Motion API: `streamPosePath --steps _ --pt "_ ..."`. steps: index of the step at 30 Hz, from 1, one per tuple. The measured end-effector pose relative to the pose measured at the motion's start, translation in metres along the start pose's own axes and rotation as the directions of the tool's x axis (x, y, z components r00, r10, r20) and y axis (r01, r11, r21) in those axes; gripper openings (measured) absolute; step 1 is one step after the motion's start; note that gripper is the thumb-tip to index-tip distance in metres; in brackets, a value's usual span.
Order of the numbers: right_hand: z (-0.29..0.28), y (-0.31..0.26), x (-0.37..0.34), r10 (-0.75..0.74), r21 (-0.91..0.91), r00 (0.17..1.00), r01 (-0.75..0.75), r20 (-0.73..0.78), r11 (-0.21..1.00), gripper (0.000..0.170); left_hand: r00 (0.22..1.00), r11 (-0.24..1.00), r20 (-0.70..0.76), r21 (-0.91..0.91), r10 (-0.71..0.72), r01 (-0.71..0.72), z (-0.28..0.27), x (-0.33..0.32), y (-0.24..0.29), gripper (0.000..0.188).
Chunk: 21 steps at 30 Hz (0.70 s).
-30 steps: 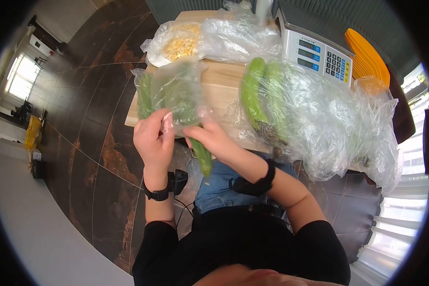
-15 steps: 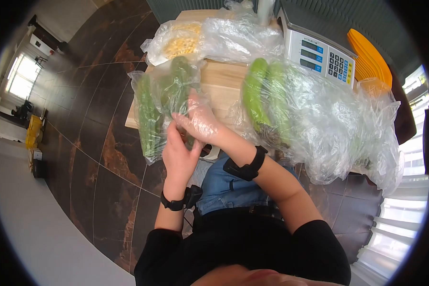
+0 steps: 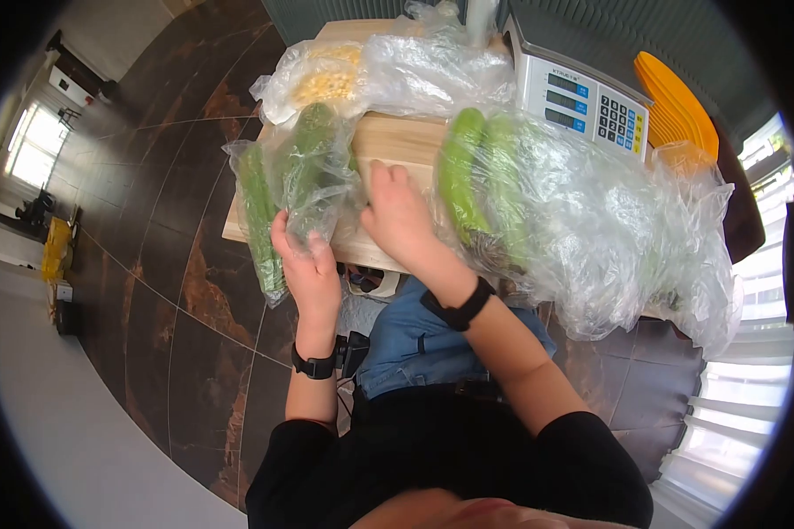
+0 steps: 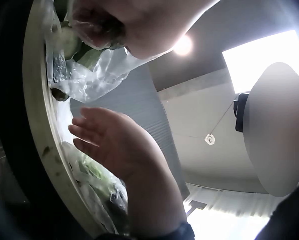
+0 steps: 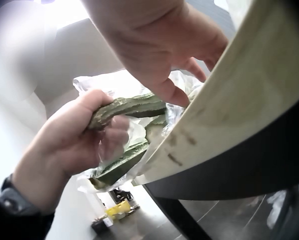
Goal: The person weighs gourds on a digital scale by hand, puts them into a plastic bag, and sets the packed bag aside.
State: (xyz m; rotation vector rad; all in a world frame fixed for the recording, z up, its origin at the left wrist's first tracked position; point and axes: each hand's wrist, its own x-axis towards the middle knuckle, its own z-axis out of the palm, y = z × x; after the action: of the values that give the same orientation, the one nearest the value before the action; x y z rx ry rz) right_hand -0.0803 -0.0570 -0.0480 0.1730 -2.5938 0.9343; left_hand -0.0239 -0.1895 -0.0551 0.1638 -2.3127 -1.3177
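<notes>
My left hand (image 3: 311, 278) grips the near end of a dark green ridged gourd (image 5: 134, 107), thumb along the top and fingers beneath. Thin clear plastic of a bag (image 3: 331, 189) wraps the gourd and touches the fingers. Left of it, a second bag of long green gourds (image 3: 260, 212) reaches past the table's front edge. My right hand (image 3: 403, 216) is over the bare wood between the bags, fingers loosely bent and holding nothing. In the left wrist view, that right hand (image 4: 114, 145) shows with fingers spread toward the tabletop.
Large pale green vegetables (image 3: 461, 167) lie in clear plastic (image 3: 609, 220) on the right. Behind are a bag of yellow pieces (image 3: 326, 75), another clear bag (image 3: 437, 75), a digital scale (image 3: 582, 97) and orange stacked trays (image 3: 675, 101). The wooden tabletop's front edge (image 3: 370, 256) faces my lap.
The gourd that stuck out toward me below the hands now lies farther up on the table in its bag. My right hand has left the bag and moved right, while the left stays on it.
</notes>
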Motion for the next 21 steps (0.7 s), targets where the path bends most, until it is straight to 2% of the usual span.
streamPosePath --steps 2,6,10,13,15,16,18,21 --pt "-0.001 -0.015 0.009 -0.004 0.119 0.965 -0.028 0.261 0.993 0.052 1.0 0.998 0.018 -0.059 0.013 -0.012 0.0 0.001 -0.002 0.046" --pt "0.016 -0.02 0.012 -0.1 0.139 0.952 0.061 0.289 0.988 0.057 0.999 0.993 0.046 -0.115 0.024 -0.018 -0.002 0.001 0.001 0.046" --pt "0.017 -0.015 0.012 -0.051 0.204 0.927 -0.028 0.371 0.979 0.057 0.998 0.994 0.029 -0.102 0.053 -0.05 0.0 0.004 -0.002 0.046" --pt "0.005 -0.015 -0.007 -0.008 0.118 0.926 -0.039 0.378 0.992 0.056 0.998 0.994 0.055 -0.113 0.019 -0.012 0.0 0.003 0.001 0.048" --pt "-0.007 -0.015 -0.027 0.042 0.061 0.939 -0.067 0.343 0.996 0.055 0.985 0.985 0.005 0.018 0.173 -0.173 0.002 0.002 0.001 0.051" --pt "-0.015 -0.015 -0.035 0.043 0.057 0.937 -0.066 0.347 0.996 0.055 0.986 0.986 0.004 0.016 0.168 -0.168 0.003 0.002 0.003 0.051" --pt "-0.033 -0.014 -0.047 0.072 0.064 0.932 -0.101 0.355 0.993 0.052 0.971 0.961 0.055 0.139 0.233 -0.239 0.005 0.001 0.008 0.052" --pt "-0.051 -0.009 -0.057 0.126 0.003 0.93 -0.135 0.346 0.991 0.05 0.971 0.956 0.127 0.186 0.204 -0.225 0.012 0.0 0.011 0.053"
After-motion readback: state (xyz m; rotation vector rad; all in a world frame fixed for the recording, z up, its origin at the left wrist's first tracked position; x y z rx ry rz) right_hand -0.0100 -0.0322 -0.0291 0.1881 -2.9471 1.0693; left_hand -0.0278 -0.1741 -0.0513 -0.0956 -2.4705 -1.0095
